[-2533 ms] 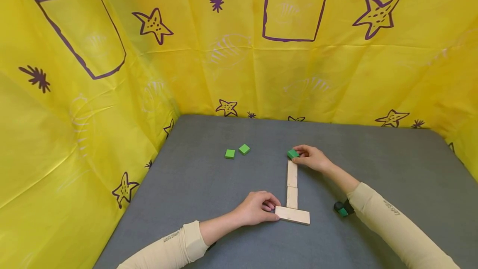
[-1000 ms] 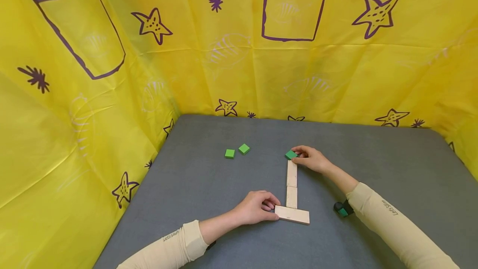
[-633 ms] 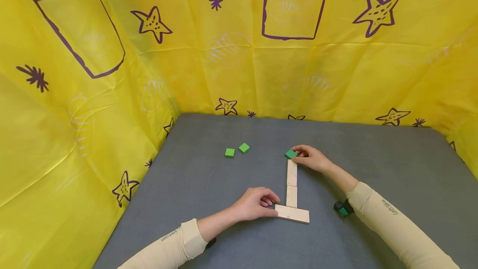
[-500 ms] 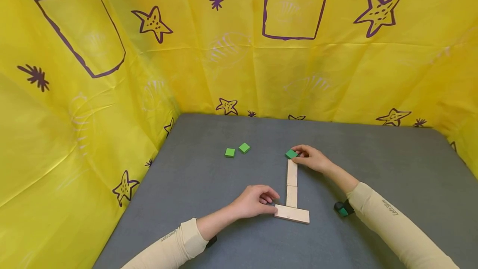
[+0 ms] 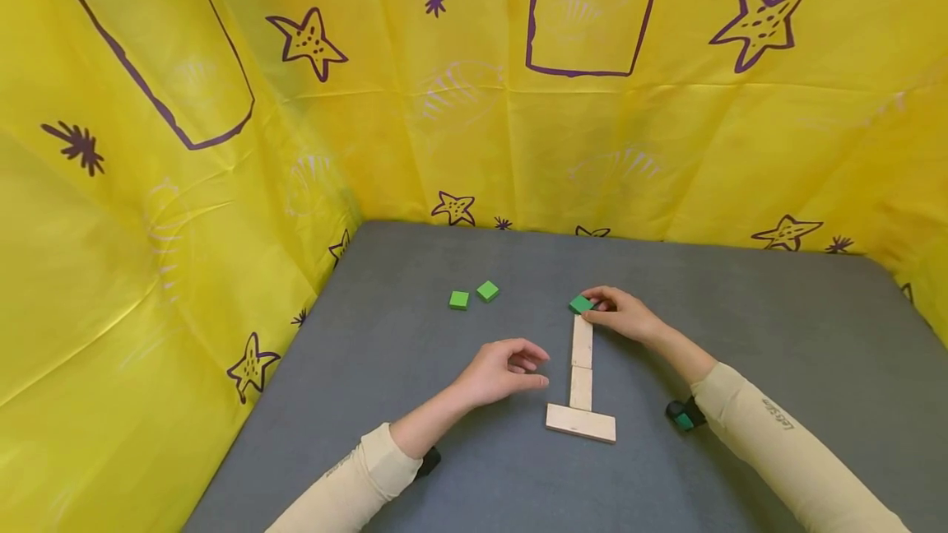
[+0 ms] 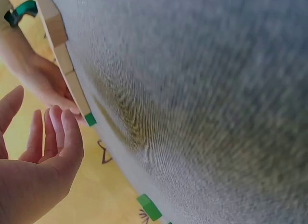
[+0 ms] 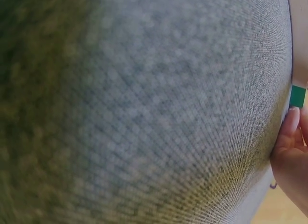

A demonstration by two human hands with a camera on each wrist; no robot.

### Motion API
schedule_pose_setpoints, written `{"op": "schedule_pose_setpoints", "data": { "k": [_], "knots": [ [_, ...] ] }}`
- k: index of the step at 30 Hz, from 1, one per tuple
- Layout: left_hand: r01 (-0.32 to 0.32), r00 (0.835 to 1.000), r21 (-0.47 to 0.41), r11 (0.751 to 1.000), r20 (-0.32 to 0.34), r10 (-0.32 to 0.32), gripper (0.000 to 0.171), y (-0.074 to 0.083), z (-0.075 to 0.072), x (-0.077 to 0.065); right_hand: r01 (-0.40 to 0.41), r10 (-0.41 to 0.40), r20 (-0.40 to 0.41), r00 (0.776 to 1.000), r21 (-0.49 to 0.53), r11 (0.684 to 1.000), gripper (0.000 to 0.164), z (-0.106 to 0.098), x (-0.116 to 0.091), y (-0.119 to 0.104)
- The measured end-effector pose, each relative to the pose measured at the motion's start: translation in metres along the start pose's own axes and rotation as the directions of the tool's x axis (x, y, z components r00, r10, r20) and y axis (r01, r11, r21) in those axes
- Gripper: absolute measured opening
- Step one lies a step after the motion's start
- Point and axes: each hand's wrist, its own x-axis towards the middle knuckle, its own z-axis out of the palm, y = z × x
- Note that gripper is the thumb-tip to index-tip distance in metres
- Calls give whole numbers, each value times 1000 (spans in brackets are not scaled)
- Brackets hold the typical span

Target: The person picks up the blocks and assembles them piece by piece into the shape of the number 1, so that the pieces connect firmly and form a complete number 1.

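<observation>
My right hand [image 5: 625, 317] pinches a dark green square block [image 5: 581, 304] at the far end of a line of pale wooden blocks. The right wrist view catches that green block [image 7: 298, 96] at its right edge, with the fingertips against it. Two wooden planks lie end to end, a far one [image 5: 582, 342] and a near one [image 5: 581, 387]. A third plank [image 5: 581, 423] lies crosswise at their near end, forming an upside-down T. My left hand [image 5: 498, 373] hovers left of the planks, fingers loosely bent, holding nothing; the left wrist view shows its bare palm [image 6: 38, 180].
Two light green square blocks, a left one [image 5: 459, 300] and a right one [image 5: 487, 291], lie on the grey table [image 5: 400, 270] toward the back left. Yellow patterned cloth [image 5: 459, 138] rises along the table's back and sides.
My left hand has let go of the crosswise plank's left end and moved up, away from it. The right hand shifted the green block slightly left earlier and still holds it.
</observation>
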Motion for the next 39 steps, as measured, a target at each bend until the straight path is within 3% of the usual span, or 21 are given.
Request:
{"op": "schedule_pose_setpoints", "data": {
  "k": [9,16,23,29,39],
  "knots": [
    [26,998,-9,1000,-61,-26,33,-2,-14,10,-14,14,11,1000,1,1000,48,-2,1,4],
    [57,989,-76,995,-134,-67,35,3,-25,17,-5,5,24,1000,3,1000,48,-4,0,4],
    [44,981,-116,992,-182,-65,38,-7,-36,29,-2,1,17,1000,26,1000,48,-2,0,5],
    [67,965,-145,987,-242,-101,38,-12,-43,36,-8,7,18,1000,29,1000,48,-1,-1,6],
    [43,933,-204,978,-343,-112,38,-21,-61,47,-5,5,4,1000,39,999,48,2,0,5]
  ]
}}
